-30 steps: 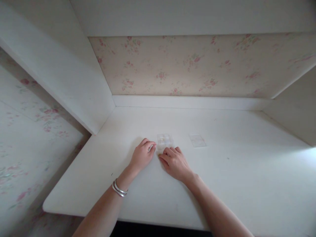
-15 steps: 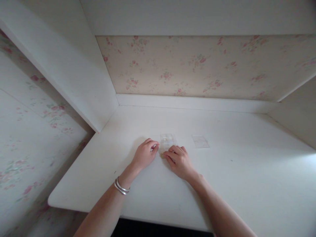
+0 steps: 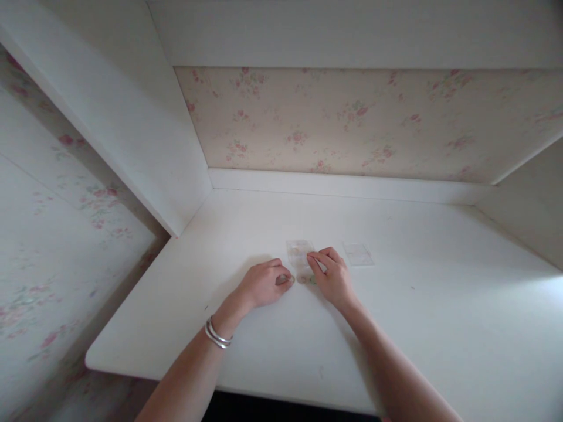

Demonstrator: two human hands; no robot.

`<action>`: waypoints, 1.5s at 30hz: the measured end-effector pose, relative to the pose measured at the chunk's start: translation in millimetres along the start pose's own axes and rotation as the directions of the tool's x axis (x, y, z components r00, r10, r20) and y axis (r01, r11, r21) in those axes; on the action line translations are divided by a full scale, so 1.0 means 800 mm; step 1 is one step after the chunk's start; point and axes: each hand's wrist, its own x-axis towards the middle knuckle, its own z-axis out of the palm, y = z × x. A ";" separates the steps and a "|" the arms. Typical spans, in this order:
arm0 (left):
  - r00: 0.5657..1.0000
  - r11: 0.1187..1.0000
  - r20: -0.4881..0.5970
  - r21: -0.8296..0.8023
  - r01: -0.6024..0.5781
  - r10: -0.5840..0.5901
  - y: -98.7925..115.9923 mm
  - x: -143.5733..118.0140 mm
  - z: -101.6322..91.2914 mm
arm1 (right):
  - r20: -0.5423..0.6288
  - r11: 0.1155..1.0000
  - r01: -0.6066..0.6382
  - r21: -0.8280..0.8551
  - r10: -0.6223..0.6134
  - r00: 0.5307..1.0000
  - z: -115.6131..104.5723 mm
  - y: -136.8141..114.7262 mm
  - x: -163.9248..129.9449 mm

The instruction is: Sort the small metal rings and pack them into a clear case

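We rest both hands on the white desk (image 3: 396,328), with the small clear box (image 3: 299,251) lying flat between them. Our left hand (image 3: 264,283) is curled, fingertips pinched near a tiny piece, while our right hand (image 3: 334,276) touches the box's edge with loosely bent fingers. A clear lid (image 3: 358,254) lies just right of it.

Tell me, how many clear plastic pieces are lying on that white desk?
2: a clear plastic piece at the fingertips of the right hand, and a second clear piece farther right. Smaller bits may be hidden.
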 end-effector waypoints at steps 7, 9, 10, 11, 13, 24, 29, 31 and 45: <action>1.000 1.000 0.013 -0.006 -0.010 0.010 -0.001 -0.001 0.003 | 0.024 0.991 0.065 -0.118 -0.063 0.998 0.006 -0.011 0.019; 1.000 1.000 0.018 -0.013 -0.023 0.023 -0.001 -0.001 0.002 | 0.047 0.983 0.078 -0.166 -0.071 0.996 0.010 -0.013 0.027; 0.999 1.000 0.020 -0.016 -0.027 0.027 -0.001 -0.001 0.002 | 0.066 0.978 0.083 -0.189 -0.072 0.995 0.012 -0.013 0.030; 0.999 0.999 0.021 -0.018 -0.029 0.029 -0.002 -0.002 0.002 | 0.085 0.973 0.088 -0.212 -0.072 0.994 0.014 -0.013 0.033; 0.999 0.999 0.027 -0.025 -0.033 0.034 -0.002 -0.002 0.001 | 0.111 0.966 0.095 -0.240 -0.070 0.991 0.015 -0.012 0.036; 1.000 0.992 -0.009 -0.122 -0.011 0.010 -0.006 0.001 0.002 | -0.088 0.992 -0.112 0.049 0.116 0.989 -0.011 0.014 0.007; 0.998 0.963 -0.024 -0.265 0.047 -0.055 -0.008 0.008 -0.002 | -0.041 0.994 -0.099 0.054 0.101 0.994 -0.009 0.010 -0.003; 0.995 0.954 -0.046 -0.291 0.068 -0.085 -0.008 0.011 -0.003 | -0.003 1.000 -0.025 0.012 0.025 1.000 -0.008 0.000 -0.007; 0.917 0.933 -0.315 -0.333 0.135 -0.245 -0.015 0.031 0.009 | 0.351 0.921 0.340 -0.190 -0.260 0.899 -0.011 -0.037 -0.023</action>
